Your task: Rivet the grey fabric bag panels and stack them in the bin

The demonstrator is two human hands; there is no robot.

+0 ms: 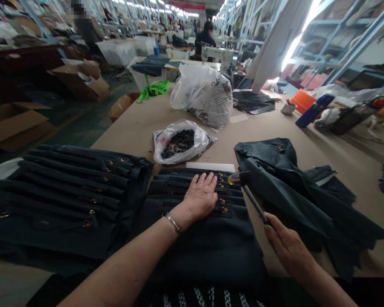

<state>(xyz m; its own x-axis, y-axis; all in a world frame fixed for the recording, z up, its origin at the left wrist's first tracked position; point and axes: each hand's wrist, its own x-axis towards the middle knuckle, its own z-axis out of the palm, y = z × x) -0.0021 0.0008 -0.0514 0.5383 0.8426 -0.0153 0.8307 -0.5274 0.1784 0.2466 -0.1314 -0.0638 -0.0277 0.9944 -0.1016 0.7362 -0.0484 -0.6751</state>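
Note:
My left hand (201, 195) lies flat, fingers stretched out, on a stack of dark zippered fabric panels (205, 243) in front of me. Gold zipper pulls (223, 200) show just right of its fingers. In my right hand (284, 241) is the handle of a small hammer (255, 200). Its head, with a yellow face, is over the right edge of the stack near the zipper pulls; I cannot tell whether it touches them. A white strip (210, 166) lies at the stack's far edge.
To the left lies another stack of zippered panels (60, 196); loose dark fabric pieces (284, 192) lie to the right. Beyond are a plastic bag of small dark parts (179, 143), a larger plastic bag (205, 94) and a blue object (315, 110). Cardboard boxes (16, 123) stand on the floor.

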